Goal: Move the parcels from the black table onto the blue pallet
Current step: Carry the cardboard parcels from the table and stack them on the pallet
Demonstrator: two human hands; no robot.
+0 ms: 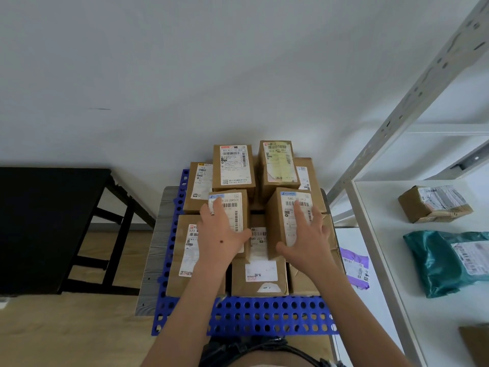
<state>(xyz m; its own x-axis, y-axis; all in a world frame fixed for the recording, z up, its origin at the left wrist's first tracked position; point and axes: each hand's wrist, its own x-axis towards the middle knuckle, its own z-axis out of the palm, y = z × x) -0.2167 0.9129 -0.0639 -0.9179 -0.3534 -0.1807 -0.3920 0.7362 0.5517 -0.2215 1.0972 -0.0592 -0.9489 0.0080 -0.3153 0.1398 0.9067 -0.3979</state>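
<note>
Two top boxes stacked on the blue pallet (264, 316) lie under the hands: left hand (222, 234) flat on the left box (239, 207), right hand (309, 239) flat on the right box (285, 215), fingers (217, 206) straight.

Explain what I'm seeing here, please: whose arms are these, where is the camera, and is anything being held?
There is no machine. A person works with bare hands, and the single camera sits on their head, looking forward and down, so the arms enter from the bottom edge. In front lies a blue pallet with round holes, carrying stacked cardboard parcels with shipping labels. The left hand lies on the left upper parcel and the right hand on the right upper parcel, fingers fairly straight. Both boxes appear to rest on the stack, so nothing is really held. The black table stands at the left. At the right, a white shelf bears a teal bag and a brown parcel; a purple bag lies lower down.
</note>
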